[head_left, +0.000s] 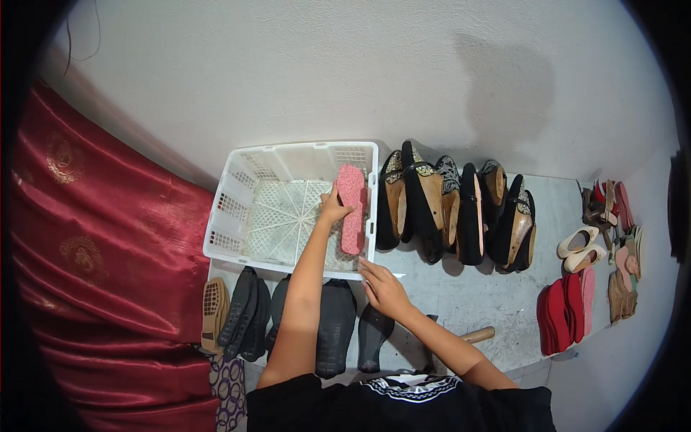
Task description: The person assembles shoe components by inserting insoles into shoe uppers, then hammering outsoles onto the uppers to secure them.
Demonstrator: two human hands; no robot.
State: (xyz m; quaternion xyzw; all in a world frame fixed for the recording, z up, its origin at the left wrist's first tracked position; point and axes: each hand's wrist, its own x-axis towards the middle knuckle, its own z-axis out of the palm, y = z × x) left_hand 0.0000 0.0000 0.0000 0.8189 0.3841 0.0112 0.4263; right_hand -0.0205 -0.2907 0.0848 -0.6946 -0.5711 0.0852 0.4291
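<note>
A pink speckled shoe sole (351, 209) stands lengthwise along the right wall inside a white plastic basket (302, 147). My left hand (335, 207) reaches into the basket and grips the sole at its left edge, with the thumb across its face. At the basket's near right corner, my right hand (383, 288) holds the rim, fingers on top and thumb lower down. The basket's latticed floor shows to the left of the sole.
Black shoes on wooden lasts (425, 194) line the table by the wall. Dark soles (337, 327) and a tan sole (214, 313) lie along the near edge. A wooden-handled tool (475, 335) is beside my right forearm. Red soles (554, 317) and cream shoes (578, 243) lie far right; a red curtain (108, 252) hangs left.
</note>
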